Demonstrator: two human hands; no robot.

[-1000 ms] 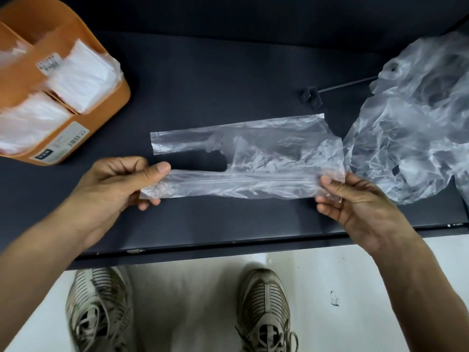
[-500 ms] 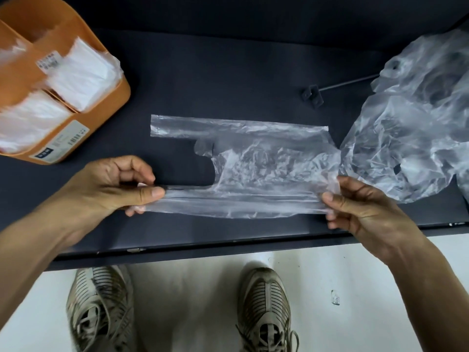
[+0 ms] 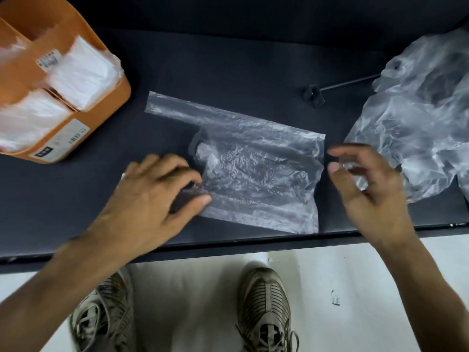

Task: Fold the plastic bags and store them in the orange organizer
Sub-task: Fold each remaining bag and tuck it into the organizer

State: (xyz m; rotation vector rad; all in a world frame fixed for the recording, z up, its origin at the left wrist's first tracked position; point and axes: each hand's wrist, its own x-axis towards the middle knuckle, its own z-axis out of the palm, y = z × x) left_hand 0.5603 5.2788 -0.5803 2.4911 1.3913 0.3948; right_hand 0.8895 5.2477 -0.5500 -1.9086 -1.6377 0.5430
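1. The black table point(image 3: 241, 59) filled the upper half of the frame as I watched, its front edge running across the middle.
2. A heap of loose clear bags point(image 3: 418, 128) sat at the right edge.
3. The orange organizer point(image 3: 111, 105) stood at upper left, with folded white bags point(image 3: 83, 72) upright in its compartments.
4. The clear plastic bag point(image 3: 253, 168) lay flat at centre, one handle strip reaching toward the upper left.
5. My left hand point(image 3: 152, 199) rested on the bag's lower left end, fingers curled onto the plastic, thumb laid on top.
6. My right hand point(image 3: 365, 184) hung just right of the bag, blurred, fingers loosely bent and gripping nothing.
7. A small black bracket point(image 3: 313, 94) on a thin rod lay at upper right.
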